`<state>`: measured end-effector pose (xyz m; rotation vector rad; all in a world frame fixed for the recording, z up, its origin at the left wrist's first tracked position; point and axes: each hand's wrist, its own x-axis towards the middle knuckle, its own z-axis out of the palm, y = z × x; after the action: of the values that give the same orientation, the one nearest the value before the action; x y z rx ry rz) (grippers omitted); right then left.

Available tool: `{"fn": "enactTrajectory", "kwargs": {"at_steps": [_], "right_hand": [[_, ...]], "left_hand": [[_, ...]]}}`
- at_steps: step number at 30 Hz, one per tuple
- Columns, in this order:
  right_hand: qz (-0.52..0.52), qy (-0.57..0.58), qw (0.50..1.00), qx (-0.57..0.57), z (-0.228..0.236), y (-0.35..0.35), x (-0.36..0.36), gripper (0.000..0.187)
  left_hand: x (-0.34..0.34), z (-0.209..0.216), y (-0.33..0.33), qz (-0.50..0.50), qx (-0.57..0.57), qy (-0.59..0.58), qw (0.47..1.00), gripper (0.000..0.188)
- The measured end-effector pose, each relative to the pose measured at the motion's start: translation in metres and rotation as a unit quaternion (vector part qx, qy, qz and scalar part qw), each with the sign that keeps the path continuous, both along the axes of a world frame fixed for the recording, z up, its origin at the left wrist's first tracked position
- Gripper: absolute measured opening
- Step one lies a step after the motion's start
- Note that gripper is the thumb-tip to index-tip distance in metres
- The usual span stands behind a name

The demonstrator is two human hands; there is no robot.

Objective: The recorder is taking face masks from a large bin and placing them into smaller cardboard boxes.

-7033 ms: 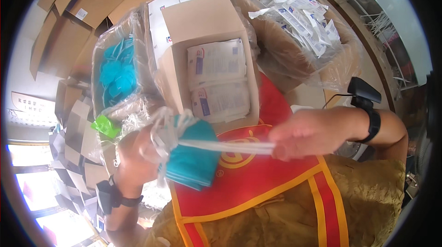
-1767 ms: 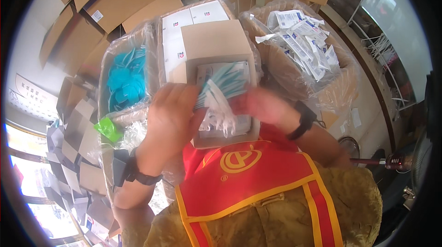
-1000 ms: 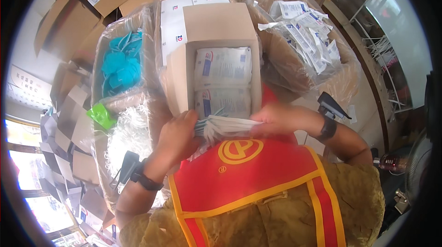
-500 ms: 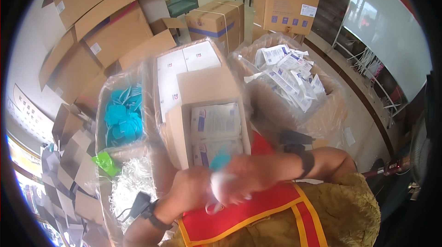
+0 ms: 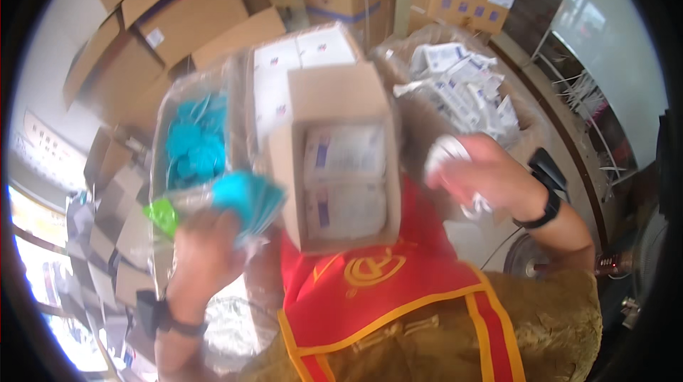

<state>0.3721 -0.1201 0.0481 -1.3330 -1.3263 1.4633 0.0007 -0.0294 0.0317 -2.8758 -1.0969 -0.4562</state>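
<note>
Fanning slightly: layered teal stack (image 5: 250,198); crumpled white bundle (image 5: 444,149).

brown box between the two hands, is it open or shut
Open: the brown box has its far flap raised, and white packets show inside.

Turquoise is seen in the fanned stack (image 5: 249,200) and the heap (image 5: 198,141); white is shown by the bundle (image 5: 445,149). The pouches (image 5: 345,151) are patched with blue on white. The red apron (image 5: 420,295) is edged in orange-yellow and printed with a yellow emblem (image 5: 375,266). The garment (image 5: 530,329) is mottled olive-brown; the plastic scrap (image 5: 162,217) is coloured lime green.
</note>
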Motion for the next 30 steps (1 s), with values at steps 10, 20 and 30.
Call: {"fn": "enactTrajectory", "kwargs": {"at_steps": [10,20,30], "right_hand": [[0.039,0.314,0.947,-0.05,-0.105,0.073,-0.078,0.041],[0.174,0.038,0.981,-0.073,-0.088,0.059,-0.083,0.034],[0.096,0.222,0.97,-0.014,-0.103,0.071,-0.093,0.03]], "left_hand": [[0.075,0.004,0.013,-0.025,0.116,0.007,0.993,0.026],[0.071,-0.014,0.017,-0.032,0.082,0.028,0.996,0.027],[0.098,-0.024,0.019,-0.048,0.164,-0.043,0.984,0.02]]}}
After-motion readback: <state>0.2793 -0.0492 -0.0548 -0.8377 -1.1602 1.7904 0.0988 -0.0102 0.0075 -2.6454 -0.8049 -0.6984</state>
